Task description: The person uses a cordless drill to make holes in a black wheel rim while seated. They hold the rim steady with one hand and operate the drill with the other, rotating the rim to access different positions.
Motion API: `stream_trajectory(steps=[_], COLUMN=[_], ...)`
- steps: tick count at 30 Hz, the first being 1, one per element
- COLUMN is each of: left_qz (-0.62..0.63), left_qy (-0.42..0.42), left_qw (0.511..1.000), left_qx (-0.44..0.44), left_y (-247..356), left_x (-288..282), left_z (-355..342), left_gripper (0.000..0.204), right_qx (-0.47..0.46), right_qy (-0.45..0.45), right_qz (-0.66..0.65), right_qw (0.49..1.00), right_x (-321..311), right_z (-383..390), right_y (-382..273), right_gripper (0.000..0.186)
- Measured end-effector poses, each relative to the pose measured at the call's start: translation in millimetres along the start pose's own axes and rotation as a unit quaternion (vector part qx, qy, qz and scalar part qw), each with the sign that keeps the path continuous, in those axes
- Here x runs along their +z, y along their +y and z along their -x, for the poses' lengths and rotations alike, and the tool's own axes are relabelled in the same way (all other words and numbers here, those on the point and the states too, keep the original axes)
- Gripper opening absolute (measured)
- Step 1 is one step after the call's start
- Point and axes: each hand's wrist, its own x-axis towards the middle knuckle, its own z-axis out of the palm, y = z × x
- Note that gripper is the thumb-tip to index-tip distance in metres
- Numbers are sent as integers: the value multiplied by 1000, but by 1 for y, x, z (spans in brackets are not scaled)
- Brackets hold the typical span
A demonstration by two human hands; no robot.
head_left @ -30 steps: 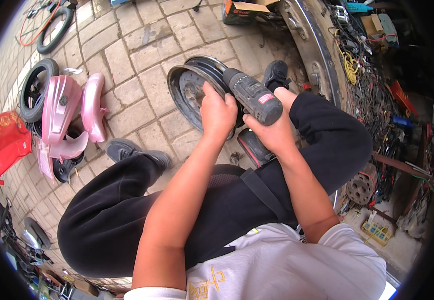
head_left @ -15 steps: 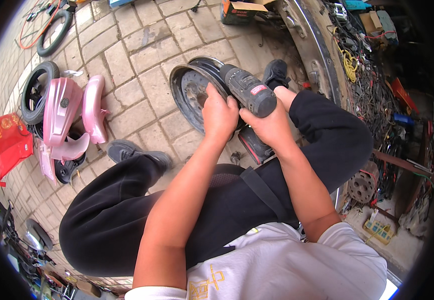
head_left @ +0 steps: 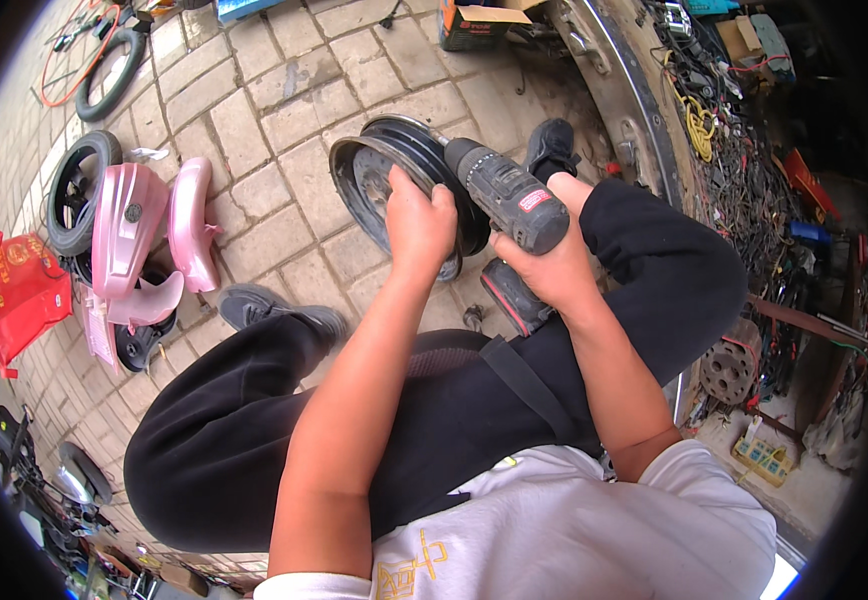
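Observation:
A dark metal wheel rim (head_left: pixel 364 190) stands tilted on the paving between my feet. My left hand (head_left: pixel 422 225) grips its near side, with the thumb raised and the fingers partly hidden behind the rim. In my right hand (head_left: pixel 557 268) is a black cordless drill (head_left: pixel 509 195), held by its handle. The drill's chuck points up and to the left, and a thin bit meets or comes close to the rim's outer band; I cannot tell whether they touch. The drill's battery (head_left: pixel 516 298) hangs below, near my lap.
Pink scooter panels (head_left: pixel 129 225), a small tyred wheel (head_left: pixel 84 190) and a red bag (head_left: pixel 19 295) lie on the left. A loose tyre (head_left: pixel 114 75) is farther back. An open box (head_left: pixel 474 25) stands ahead. Tangled wires (head_left: pixel 744 200) fill the right side, beyond a metal edge (head_left: pixel 634 120).
My left hand and the wheel rim have shifted slightly left. The drill has moved a little right and nearer to me, and its bit now shows beside the rim.

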Motion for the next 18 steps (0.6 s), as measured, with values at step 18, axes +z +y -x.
stream_trajectory(steps=[18], left_qz=[-10], left_qy=[-17], left_qw=[1000], left_qx=[-20], left_y=[3], left_x=[4], left_z=[3], left_gripper=[59], right_qx=[6], right_qy=[-7], right_qz=[11], right_qw=[1000], right_x=[16], right_z=[-13], right_y=[-9], right_gripper=[52])
